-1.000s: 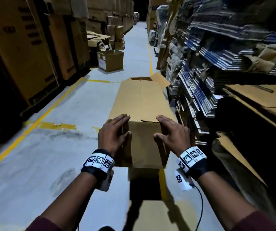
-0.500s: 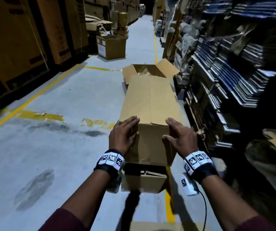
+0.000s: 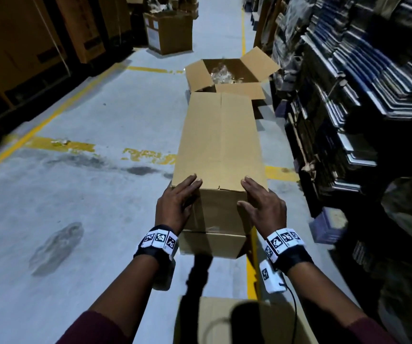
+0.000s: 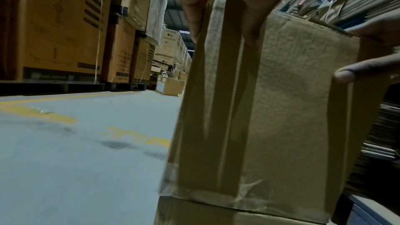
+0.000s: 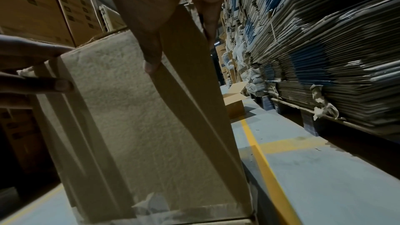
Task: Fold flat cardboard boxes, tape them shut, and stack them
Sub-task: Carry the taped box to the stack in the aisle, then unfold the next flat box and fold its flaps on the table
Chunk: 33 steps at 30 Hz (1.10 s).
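Observation:
A long closed cardboard box (image 3: 221,142) lies lengthwise on top of a second cardboard box (image 3: 212,244) on the floor. My left hand (image 3: 175,207) is on its near left corner and my right hand (image 3: 262,207) on its near right corner. On both hands the fingers lie straight over the top edge and the thumb presses the end face. In the left wrist view the end face (image 4: 281,109) has clear tape along its lower edge. The same taped end face (image 5: 140,117) fills the right wrist view.
An open box (image 3: 200,75) holding clear plastic stands just beyond the long one. Another cardboard box (image 3: 249,319) is at my feet. Bundles of flat cardboard (image 3: 349,95) line the right side. Tall cartons (image 3: 38,45) line the left, with a yellow-lined floor aisle (image 3: 88,194) between them.
The long box has come down onto the lower box, closing the gap under its near end. Both hands have kept their places on the near corners. My view has tipped downward.

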Motion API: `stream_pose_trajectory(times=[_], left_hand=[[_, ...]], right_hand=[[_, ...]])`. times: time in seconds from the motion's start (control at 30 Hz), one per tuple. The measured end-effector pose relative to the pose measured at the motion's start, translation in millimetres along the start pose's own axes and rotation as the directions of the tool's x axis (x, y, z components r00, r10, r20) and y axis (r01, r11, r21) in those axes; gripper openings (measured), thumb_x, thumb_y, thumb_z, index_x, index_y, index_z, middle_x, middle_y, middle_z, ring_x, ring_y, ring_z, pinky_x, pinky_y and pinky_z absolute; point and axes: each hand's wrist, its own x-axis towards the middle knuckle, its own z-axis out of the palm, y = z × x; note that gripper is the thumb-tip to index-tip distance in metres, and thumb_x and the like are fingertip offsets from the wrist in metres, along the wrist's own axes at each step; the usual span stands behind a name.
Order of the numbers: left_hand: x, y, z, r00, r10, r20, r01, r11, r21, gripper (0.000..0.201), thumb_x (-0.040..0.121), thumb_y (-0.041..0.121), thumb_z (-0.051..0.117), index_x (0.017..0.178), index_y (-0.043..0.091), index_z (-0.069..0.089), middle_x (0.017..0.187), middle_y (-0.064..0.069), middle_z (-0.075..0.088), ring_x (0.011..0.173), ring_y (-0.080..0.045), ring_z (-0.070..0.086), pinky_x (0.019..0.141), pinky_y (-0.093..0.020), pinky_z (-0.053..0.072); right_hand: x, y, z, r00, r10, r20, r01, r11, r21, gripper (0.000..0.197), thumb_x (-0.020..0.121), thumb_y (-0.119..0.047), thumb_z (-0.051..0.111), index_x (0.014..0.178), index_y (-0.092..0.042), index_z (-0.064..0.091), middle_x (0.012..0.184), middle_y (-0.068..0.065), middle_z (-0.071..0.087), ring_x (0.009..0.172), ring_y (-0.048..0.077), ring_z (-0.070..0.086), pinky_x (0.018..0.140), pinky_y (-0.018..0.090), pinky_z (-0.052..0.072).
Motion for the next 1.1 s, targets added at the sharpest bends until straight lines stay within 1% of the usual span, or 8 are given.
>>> stream_pose_trajectory(times=[0.1,0.27,0.37,0.43,0.57,0.8,0.97,1.1], left_hand=[[-7.5,8.4,1.0,0.999,-0.008,-0.031,0.008,1.0,0.021,0.072,0.077,-0.003,0.075,0.134,0.039,0.061,0.144,0.023,0.052,0.107,-0.019,0.064,0.097,-0.024,0.042],[-7.4,8.8,-1.1,1.0,-0.013,0.025,0.012,1.0,0.009,0.076,0.076,-0.01,0.071,0.138,0.033,0.058,0.151,0.008,0.048,0.13,-0.025,0.054,0.115,-0.037,0.034],[-24.4,19.5,-10.9,0.997,-0.039,0.065,0.026,0.983,0.183,0.073,0.086,0.017,0.073,0.15,0.03,0.042,0.162,-0.005,0.029,0.146,-0.04,0.028,0.113,-0.061,0.033],[-56.3,29.1,-14.9,0.994,-0.088,0.06,0.068,0.959,0.276,0.076,0.09,0.038,0.068,0.156,0.029,0.031,0.165,-0.007,0.019,0.149,-0.04,0.02,0.113,-0.062,0.026],[-147.1,25.7,6.8,0.976,-0.139,0.168,0.09,0.958,0.271,0.072,0.092,0.047,0.054,0.156,0.022,0.032,0.161,-0.01,0.029,0.147,-0.039,0.026,0.11,-0.059,0.035],[-333.3,-15.8,69.5,0.788,-0.33,0.519,0.12,0.91,0.396,0.073,0.098,0.05,0.046,0.159,0.023,0.016,0.166,-0.006,0.019,0.153,-0.032,0.008,0.119,-0.044,0.023],[-420.1,-39.8,92.4,0.725,-0.334,0.602,0.046,0.896,0.442,0.074,0.1,0.052,0.041,0.16,0.025,0.007,0.167,-0.003,0.011,0.154,-0.029,0.003,0.12,-0.045,0.02],[-461.1,-49.8,107.9,0.687,-0.412,0.598,0.14,0.884,0.446,0.082,0.098,0.059,0.041,0.16,0.022,0.003,0.167,-0.007,0.007,0.154,-0.031,0.0,0.121,-0.049,0.018]], right_hand=[[-7.2,5.0,1.2,1.0,-0.025,-0.017,0.025,0.999,0.04,0.06,0.078,-0.026,0.086,0.134,-0.032,0.065,0.143,-0.014,0.058,0.112,0.024,0.069,0.09,0.04,0.055],[-9.4,4.0,-0.1,0.999,-0.011,0.045,0.012,1.0,-0.02,0.065,0.086,-0.027,0.078,0.145,-0.035,0.052,0.155,-0.014,0.046,0.124,0.032,0.06,0.097,0.042,0.05],[-22.7,1.2,3.1,0.993,0.005,0.115,0.007,0.994,-0.111,0.083,0.091,-0.036,0.071,0.159,-0.035,0.024,0.169,-0.009,0.014,0.152,0.034,0.023,0.112,0.05,0.041],[-46.8,-6.7,4.5,0.995,0.027,0.097,-0.012,0.988,-0.154,0.097,0.088,-0.047,0.069,0.163,-0.031,0.009,0.171,0.0,-0.003,0.156,0.035,0.004,0.118,0.056,0.028],[-126.9,-15.4,17.0,0.998,-0.014,0.063,0.022,0.992,-0.127,0.092,0.09,-0.046,0.067,0.163,-0.025,0.014,0.171,0.008,0.001,0.156,0.034,0.003,0.12,0.058,0.022],[-297.9,-12.2,72.6,0.924,0.122,0.363,-0.055,0.98,-0.19,0.073,0.1,-0.041,0.056,0.161,-0.024,0.02,0.17,0.007,0.008,0.156,0.034,-0.003,0.124,0.053,0.013],[-375.1,-21.0,113.5,0.89,0.14,0.434,-0.016,0.961,-0.277,0.072,0.103,-0.049,0.045,0.162,-0.027,0.011,0.17,0.003,0.003,0.156,0.029,-0.008,0.124,0.047,0.007],[-399.7,-30.4,148.4,0.891,0.143,0.432,-0.008,0.954,-0.299,0.072,0.103,-0.051,0.043,0.162,-0.025,0.012,0.17,0.006,0.007,0.157,0.031,-0.003,0.123,0.047,0.012]])
